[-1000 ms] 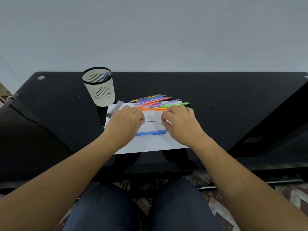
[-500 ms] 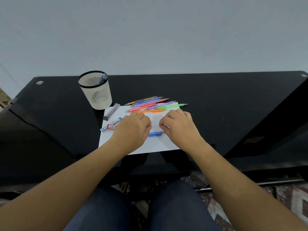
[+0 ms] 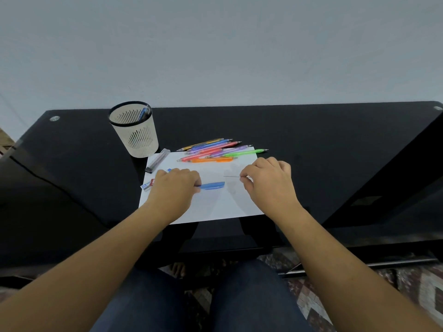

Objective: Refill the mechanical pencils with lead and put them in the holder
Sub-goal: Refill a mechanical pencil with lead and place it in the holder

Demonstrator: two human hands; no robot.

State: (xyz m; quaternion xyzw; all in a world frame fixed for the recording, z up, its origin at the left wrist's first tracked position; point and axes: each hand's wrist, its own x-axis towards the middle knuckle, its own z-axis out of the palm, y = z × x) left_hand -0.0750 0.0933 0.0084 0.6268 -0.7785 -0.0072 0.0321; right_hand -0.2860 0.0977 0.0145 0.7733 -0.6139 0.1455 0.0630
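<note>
On a white paper sheet [image 3: 215, 207] lies a blue mechanical pencil [image 3: 212, 185]; my left hand [image 3: 176, 185] covers its left end with fingers curled round it. To the right my right hand [image 3: 269, 180] pinches a thin lead [image 3: 231, 176] that points left, apart from the pencil. Several coloured mechanical pencils [image 3: 213, 150] lie in a bunch at the sheet's far edge. The white mesh holder [image 3: 134, 130] stands at the back left with one blue pencil [image 3: 143, 113] in it.
A clear lead case [image 3: 157, 160] lies beside the holder. A small red and blue lead box [image 3: 147, 185] sits at the sheet's left edge, partly hidden by my left hand. All of it rests on a black glass table [image 3: 311, 144]. My knees show below its front edge.
My hands have drawn apart: the right one moved right with the lead, out of the left hand's fingers. The left hand moved down to the blue pencil.
</note>
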